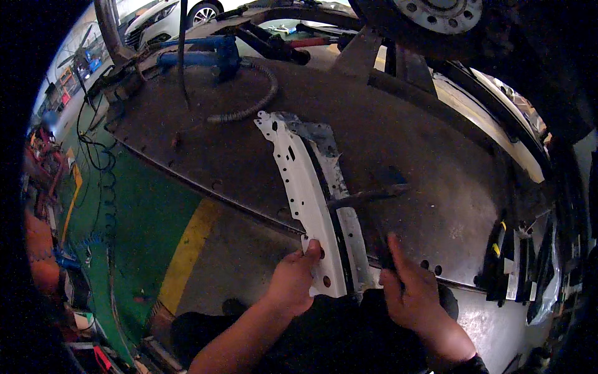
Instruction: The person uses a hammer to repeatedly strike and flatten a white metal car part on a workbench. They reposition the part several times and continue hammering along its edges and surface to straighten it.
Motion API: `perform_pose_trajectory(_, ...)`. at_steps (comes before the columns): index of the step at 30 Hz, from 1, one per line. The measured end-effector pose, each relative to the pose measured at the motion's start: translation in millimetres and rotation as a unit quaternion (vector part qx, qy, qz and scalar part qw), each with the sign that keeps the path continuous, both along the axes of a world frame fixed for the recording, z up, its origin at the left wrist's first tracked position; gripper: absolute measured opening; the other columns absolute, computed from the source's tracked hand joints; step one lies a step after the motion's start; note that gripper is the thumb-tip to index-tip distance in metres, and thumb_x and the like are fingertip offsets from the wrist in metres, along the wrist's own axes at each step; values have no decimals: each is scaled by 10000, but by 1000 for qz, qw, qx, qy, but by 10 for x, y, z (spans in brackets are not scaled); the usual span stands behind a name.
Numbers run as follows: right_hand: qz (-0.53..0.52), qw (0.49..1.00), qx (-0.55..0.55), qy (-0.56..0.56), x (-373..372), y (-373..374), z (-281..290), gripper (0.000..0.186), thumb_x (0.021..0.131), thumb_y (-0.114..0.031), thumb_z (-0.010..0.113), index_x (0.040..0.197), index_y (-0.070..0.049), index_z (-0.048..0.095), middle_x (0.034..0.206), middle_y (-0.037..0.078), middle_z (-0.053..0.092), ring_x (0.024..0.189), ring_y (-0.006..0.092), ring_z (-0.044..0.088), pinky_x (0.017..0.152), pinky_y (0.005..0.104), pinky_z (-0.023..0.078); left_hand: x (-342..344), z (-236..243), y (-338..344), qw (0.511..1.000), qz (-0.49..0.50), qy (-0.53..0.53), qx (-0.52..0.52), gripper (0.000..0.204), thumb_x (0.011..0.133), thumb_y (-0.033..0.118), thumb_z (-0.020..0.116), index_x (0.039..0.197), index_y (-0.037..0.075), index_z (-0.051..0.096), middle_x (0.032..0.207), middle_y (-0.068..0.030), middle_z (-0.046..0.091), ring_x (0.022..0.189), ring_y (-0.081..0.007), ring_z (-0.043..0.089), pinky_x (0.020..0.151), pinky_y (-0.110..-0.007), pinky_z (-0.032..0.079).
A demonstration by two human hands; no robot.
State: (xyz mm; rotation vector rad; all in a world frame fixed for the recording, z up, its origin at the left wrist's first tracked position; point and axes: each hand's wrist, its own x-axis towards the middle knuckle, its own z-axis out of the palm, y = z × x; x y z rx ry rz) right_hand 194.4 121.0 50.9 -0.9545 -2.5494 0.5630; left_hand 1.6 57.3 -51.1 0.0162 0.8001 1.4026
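Observation:
A long white sheet-metal car body panel [298, 177] with rows of holes lies on the dark metal bench and reaches over its near edge toward me. My left hand [291, 278] grips the panel's near left edge, thumb on top. In my right hand [411, 290] is a hammer [367, 196], its dark handle wrapped by my fingers, with the index finger stretched forward along it. The hammer's long head lies across the panel's right flange; whether it touches the metal I cannot tell. Bare grey metal shows at the panel's far right part.
The dark metal bench [218, 149] fills the middle. On its far side lie a blue hydraulic tool [208, 56] and a ribbed hose [271, 93]. A wheel hub [439, 12] hangs at upper right. Dark strips in packaging [514, 265] are at the right; cables [107, 181] hang at left.

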Motion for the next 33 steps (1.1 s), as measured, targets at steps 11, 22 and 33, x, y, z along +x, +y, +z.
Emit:
perform_pose_trajectory(11,49,996,61,-40,36,24,-35,631,898,-97,558,1472,2,314,901,202,660,754,366,656,694,422,540,-21,51,55,989,-6,111,-94,413,1040,329,382,1320,42,479,1187,-158,632,1054,-350,643,896,-532,534)
perform_pose_trajectory(22,23,994,20,-101,-28,12,12,637,936,-158,528,1488,10,257,784,192,637,703,378,633,658,447,511,-33,177,26,989,7,122,-85,451,1036,366,395,1313,24,496,1188,-157,629,1048,-334,642,880,-517,538)
perform_pose_trajectory(33,29,992,44,-118,-28,43,33,619,921,-156,542,1471,11,312,814,189,655,734,349,652,646,423,519,-71,20,37,983,-20,162,-85,467,1036,397,385,1318,42,499,1193,-124,637,1062,-282,640,881,-473,530)
